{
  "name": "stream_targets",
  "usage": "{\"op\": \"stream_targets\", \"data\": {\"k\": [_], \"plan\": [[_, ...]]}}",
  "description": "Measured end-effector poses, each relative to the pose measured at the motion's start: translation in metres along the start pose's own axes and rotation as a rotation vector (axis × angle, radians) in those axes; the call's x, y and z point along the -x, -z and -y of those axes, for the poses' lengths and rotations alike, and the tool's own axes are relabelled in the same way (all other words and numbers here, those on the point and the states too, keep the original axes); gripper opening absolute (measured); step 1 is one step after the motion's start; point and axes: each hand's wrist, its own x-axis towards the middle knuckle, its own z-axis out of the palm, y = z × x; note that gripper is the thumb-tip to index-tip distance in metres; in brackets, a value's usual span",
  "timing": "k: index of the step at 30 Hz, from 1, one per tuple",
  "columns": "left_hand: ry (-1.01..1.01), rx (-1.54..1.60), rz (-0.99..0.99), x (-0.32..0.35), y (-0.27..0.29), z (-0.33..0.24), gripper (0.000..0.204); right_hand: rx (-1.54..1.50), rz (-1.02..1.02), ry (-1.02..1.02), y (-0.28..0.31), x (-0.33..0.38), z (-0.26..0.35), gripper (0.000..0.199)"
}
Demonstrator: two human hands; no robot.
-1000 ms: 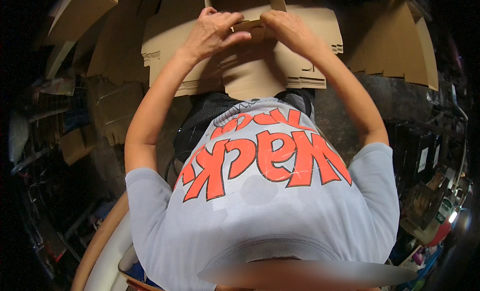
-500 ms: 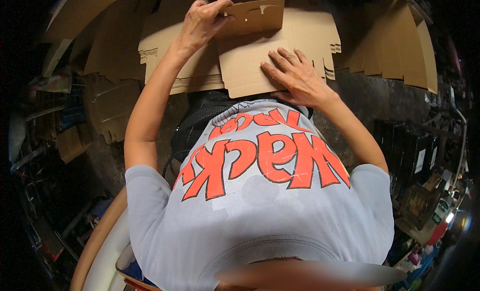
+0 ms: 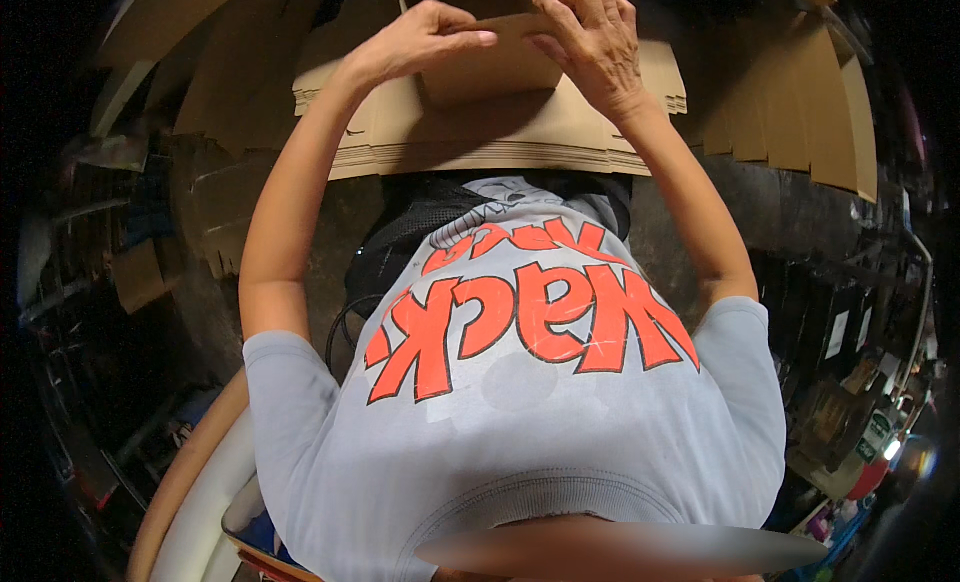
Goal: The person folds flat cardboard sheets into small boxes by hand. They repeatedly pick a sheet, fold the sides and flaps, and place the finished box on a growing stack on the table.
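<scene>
A partly folded brown cardboard box (image 3: pixel 490 70) stands at the far side in front of me. My left hand (image 3: pixel 425 40) pinches the top edge of its near panel at the left, thumb on my side. At the right end of that edge, my right hand (image 3: pixel 597 50) grips the cardboard with its fingers curled over and its thumb against the near face. Beneath the box lies a stack of flat cardboard blanks (image 3: pixel 450 160), its layered edges toward me. The box's inside is mostly hidden, and its far end runs out of the picture.
More cardboard sheets lean at the left (image 3: pixel 225 82) and stand in a row at the right (image 3: pixel 790 97). Dark boxes (image 3: pixel 815 302) are stacked to my right. Long brown and white rolls (image 3: pixel 190 492) lie at the lower left beside me.
My right hand has left the flat cardboard panel near me and risen to the box's edge. That panel is now raised between my hands. My left hand has shifted slightly right.
</scene>
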Motion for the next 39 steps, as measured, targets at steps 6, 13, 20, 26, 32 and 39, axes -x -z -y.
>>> {"op": "stream_targets", "data": {"k": [6,13,20,26,32,39], "plan": [[0.091,0.109,0.005,-0.017,0.006,0.016,0.035,-0.164,0.073,0.066,-0.029,0.013,-0.004,0.038],[0.044,-0.631,-0.013,0.015,-0.031,-0.008,0.034,-0.286,0.570,-0.013,-0.012,-0.004,-0.007,0.018],[-0.006,-0.548,0.017,0.019,-0.033,-0.017,0.031,-0.535,0.834,-0.169,0.004,-0.024,0.016,0.038],[0.011,-0.386,-0.055,0.015,-0.030,-0.019,0.034,-0.598,0.882,-0.315,-0.010,-0.034,0.012,0.044],[-0.290,-0.583,-0.191,0.037,-0.015,-0.015,0.041,-0.686,0.991,-0.338,-0.010,-0.029,0.008,0.042],[0.076,-0.248,-0.082,0.043,-0.011,-0.013,0.049,-0.754,1.014,-0.315,-0.017,-0.031,0.003,0.039]]}}
